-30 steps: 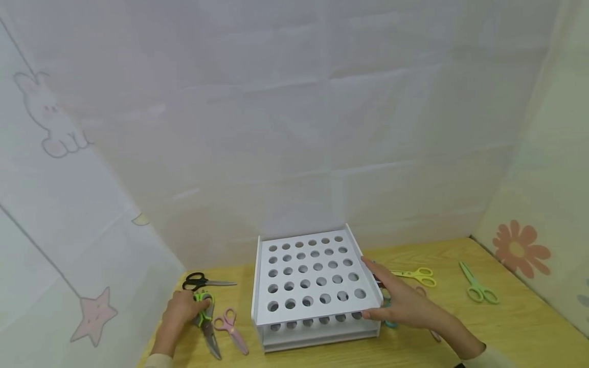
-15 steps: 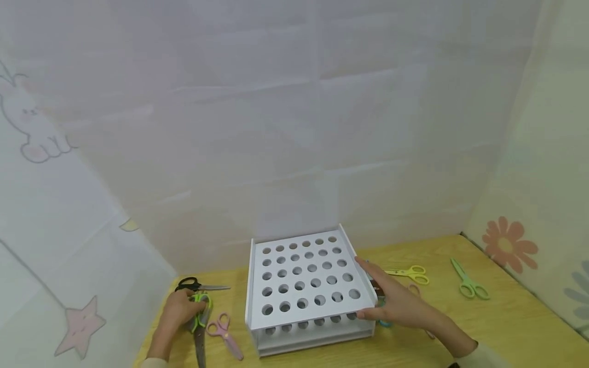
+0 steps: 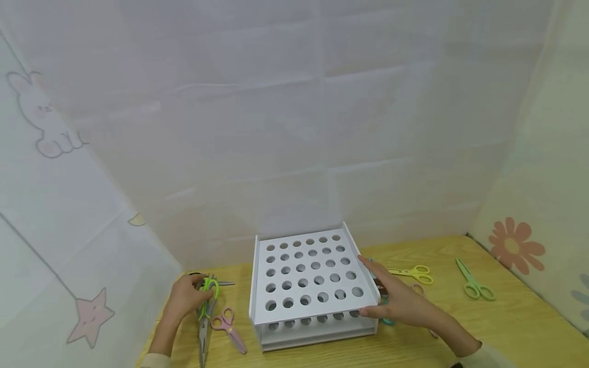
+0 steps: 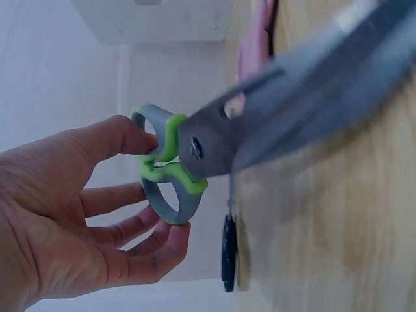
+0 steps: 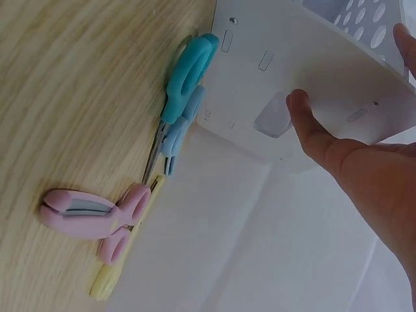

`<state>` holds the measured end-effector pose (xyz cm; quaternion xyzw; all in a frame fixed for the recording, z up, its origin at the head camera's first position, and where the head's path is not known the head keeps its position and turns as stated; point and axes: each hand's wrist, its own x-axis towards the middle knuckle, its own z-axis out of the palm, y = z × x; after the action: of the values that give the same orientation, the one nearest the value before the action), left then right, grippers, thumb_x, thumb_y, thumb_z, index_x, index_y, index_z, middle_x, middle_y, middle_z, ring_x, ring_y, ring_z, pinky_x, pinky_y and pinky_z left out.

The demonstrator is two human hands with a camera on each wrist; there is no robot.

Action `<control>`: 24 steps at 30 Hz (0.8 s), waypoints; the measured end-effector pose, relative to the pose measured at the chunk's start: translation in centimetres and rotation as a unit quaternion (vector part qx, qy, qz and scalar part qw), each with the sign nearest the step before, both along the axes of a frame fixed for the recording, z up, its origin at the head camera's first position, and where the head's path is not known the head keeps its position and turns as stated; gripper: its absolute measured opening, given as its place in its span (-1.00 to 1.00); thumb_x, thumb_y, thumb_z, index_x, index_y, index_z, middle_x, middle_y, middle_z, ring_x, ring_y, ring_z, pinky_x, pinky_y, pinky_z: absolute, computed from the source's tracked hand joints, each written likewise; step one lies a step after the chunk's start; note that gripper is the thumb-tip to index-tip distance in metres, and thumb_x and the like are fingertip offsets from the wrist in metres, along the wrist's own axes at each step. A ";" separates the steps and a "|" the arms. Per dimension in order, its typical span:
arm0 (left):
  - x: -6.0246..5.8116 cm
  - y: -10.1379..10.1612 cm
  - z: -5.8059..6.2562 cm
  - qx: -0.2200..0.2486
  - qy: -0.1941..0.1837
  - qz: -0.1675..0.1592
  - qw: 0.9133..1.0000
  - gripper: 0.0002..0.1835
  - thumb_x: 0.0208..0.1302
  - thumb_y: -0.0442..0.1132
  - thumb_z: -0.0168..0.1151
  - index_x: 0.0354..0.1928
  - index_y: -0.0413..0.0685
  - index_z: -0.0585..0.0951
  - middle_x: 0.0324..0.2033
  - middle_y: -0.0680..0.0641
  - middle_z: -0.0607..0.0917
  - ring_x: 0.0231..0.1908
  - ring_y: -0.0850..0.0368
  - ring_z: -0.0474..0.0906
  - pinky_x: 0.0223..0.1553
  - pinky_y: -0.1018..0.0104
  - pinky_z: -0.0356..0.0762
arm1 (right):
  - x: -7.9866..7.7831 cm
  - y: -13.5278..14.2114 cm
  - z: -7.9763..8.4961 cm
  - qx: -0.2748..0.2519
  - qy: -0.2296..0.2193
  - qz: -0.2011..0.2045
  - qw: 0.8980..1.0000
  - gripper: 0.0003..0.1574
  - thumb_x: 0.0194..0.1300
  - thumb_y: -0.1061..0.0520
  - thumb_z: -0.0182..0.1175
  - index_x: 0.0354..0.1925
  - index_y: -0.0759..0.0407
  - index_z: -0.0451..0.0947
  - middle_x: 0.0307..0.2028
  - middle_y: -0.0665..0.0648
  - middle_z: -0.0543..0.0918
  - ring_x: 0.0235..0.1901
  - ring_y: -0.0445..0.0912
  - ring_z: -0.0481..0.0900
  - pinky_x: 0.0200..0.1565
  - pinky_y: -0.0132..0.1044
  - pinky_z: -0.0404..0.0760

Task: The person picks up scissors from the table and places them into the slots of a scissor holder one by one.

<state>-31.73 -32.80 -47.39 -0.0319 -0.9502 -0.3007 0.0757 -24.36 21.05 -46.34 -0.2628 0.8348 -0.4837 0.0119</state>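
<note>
My left hand [image 3: 186,296] holds a pair of kitchen scissors [image 4: 175,188] by its grey and lime-green handle loops, thumb on one loop and fingers at the other. The wide metal blades are raised off the table in the left wrist view. My right hand [image 3: 400,299] grips the right front edge of a white rack [image 3: 301,271] with rows of round holes. In the right wrist view a finger lies on the rack's side panel [image 5: 247,65], beside its cut-out, and the thumb is at the holed face. No scissors show in the rack's top holes.
Black-handled scissors [image 4: 229,253] lie behind the left hand, and pink scissors [image 3: 227,327] lie left of the rack. Right of it are teal [image 5: 185,81], light blue [image 5: 175,140], pink [image 5: 91,214], yellow [image 3: 416,273] and green scissors [image 3: 474,281]. White cloth hangs behind.
The left hand has raised the kitchen scissors and drawn them slightly right and up; the blades now hang more upright in the head view. The right hand stays on the rack. The head view shifted slightly.
</note>
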 end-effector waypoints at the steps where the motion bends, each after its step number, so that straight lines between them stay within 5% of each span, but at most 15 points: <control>1: 0.1 0.2 0.4 0.000 0.006 -0.004 1.000 -0.35 0.10 -0.20 0.49 0.21 -0.40 0.58 0.05 -0.42 0.60 0.00 -0.38 0.56 -0.15 -0.11 0.61 | 0.1 0.0 0.0 -0.004 -0.003 0.001 1.000 0.41 0.13 -0.05 0.56 0.64 -0.03 -0.15 0.46 0.40 0.10 0.16 0.16 0.51 0.04 -0.20 0.60; 5: 0.3 1.0 1.4 0.008 0.019 -0.007 1.000 -0.32 0.06 -0.22 0.50 0.26 -0.33 0.57 0.08 -0.43 0.54 -0.05 -0.31 0.56 -0.28 0.01 0.61 | 0.2 0.1 -0.1 -0.020 -0.021 0.010 1.000 0.40 0.16 0.04 0.54 0.65 -0.05 -0.18 0.47 0.44 0.07 0.19 0.26 0.48 0.04 -0.18 0.60; 12: 0.4 2.2 3.7 0.009 0.056 -0.010 0.998 -0.31 0.14 -0.23 0.44 0.34 -0.26 0.52 0.19 -0.44 0.51 0.04 -0.42 0.51 -0.25 -0.06 0.61 | -0.5 0.1 -0.3 -0.004 -0.016 0.002 1.000 0.41 0.18 -0.01 0.53 0.65 -0.08 -0.22 0.49 0.39 0.07 0.19 0.22 0.49 0.07 -0.16 0.58; 18: 0.8 3.7 5.4 0.019 0.123 -0.022 0.992 -0.35 0.15 -0.32 0.37 0.35 -0.23 0.52 0.23 -0.38 0.53 0.11 -0.42 0.52 -0.17 -0.10 0.63 | -0.9 0.2 -0.5 0.002 -0.008 -0.019 1.000 0.42 0.13 -0.04 0.56 0.65 -0.13 -0.17 0.46 0.35 0.17 0.17 0.19 0.52 0.07 -0.16 0.58; 24: 2.5 4.6 5.6 0.010 0.197 -0.024 0.980 -0.37 0.12 -0.33 0.44 0.30 -0.22 0.57 0.11 -0.31 0.62 -0.01 -0.28 0.61 -0.23 -0.01 0.67 | -0.7 0.0 -1.7 -0.001 0.007 -0.029 1.000 0.37 0.08 -0.06 0.59 0.63 -0.17 -0.04 0.42 0.27 0.28 0.13 0.06 0.57 0.04 -0.18 0.60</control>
<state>-29.26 -28.22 -41.79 -0.1123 -0.9127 -0.2993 0.2544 -25.03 21.08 -48.04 -0.2415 0.8417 -0.4829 -0.0081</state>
